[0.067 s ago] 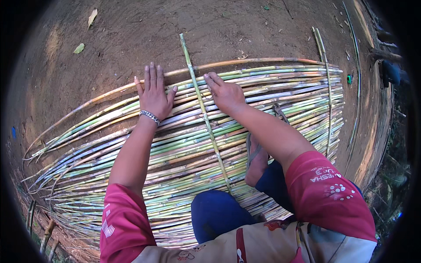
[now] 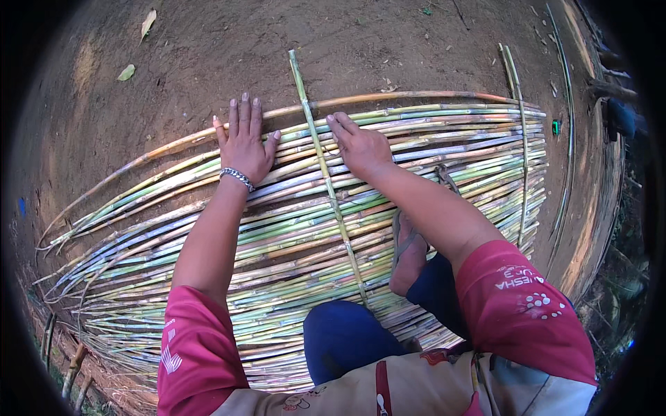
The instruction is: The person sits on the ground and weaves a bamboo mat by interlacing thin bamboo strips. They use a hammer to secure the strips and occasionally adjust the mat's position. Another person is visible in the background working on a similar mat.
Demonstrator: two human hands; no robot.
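A wide mat of thin green and tan cane stalks (image 2: 291, 229) lies side by side on bare dirt. One long green stalk (image 2: 326, 180) crosses the mat from far to near, down its middle. My left hand (image 2: 243, 142) lies flat on the far stalks, fingers spread, a metal chain bracelet on the wrist. My right hand (image 2: 361, 147) presses flat on the stalks just right of the crossing stalk. Neither hand grips anything. I squat on the mat, with a sandalled foot (image 2: 408, 253) resting on the stalks.
Another thin cross stalk (image 2: 522, 139) lies over the mat's right end. Brown dirt ground (image 2: 208, 48) with a few dry leaves (image 2: 147, 22) stretches beyond the mat. Loose stalks (image 2: 569, 104) curve along the right side.
Both hands have stayed in place on the far stalks; nothing has visibly moved.
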